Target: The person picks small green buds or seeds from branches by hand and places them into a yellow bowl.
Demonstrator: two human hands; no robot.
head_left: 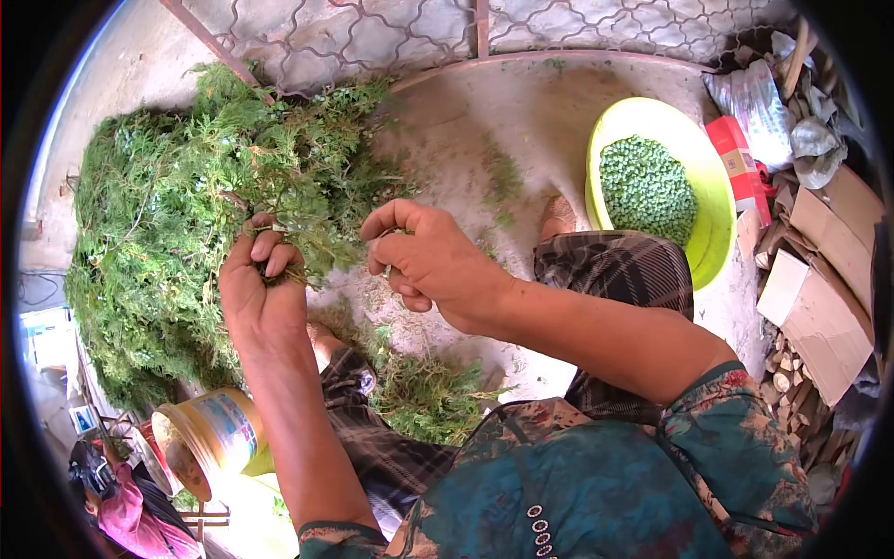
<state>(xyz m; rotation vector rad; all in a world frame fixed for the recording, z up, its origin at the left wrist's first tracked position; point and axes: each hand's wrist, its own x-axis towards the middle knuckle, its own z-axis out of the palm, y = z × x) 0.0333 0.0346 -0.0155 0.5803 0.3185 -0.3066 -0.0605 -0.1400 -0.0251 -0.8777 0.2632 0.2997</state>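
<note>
My left hand (pixel 265 279) is closed around the stem of a leafy conifer sprig (pixel 328 250), whose green fronds reach toward my other hand. Just right of it is my right hand (pixel 433 265), thumb and index finger pinched together; whatever lies between them is too small to make out. Behind my left hand spreads a large pile of cut conifer branches (pixel 149 224) with pale bluish cones among the leaves. A yellow-green basin (pixel 717 200) at the right holds many small green cones (pixel 647 186).
More loose clippings (pixel 424 396) lie on the floor between my legs. A yellow bucket (pixel 209 433) stands at lower left, near a person in pink (pixel 140 522). Cardboard (pixel 824 326), a red box (pixel 740 168) and firewood crowd the right side. A metal lattice (pixel 400 37) runs along the back.
</note>
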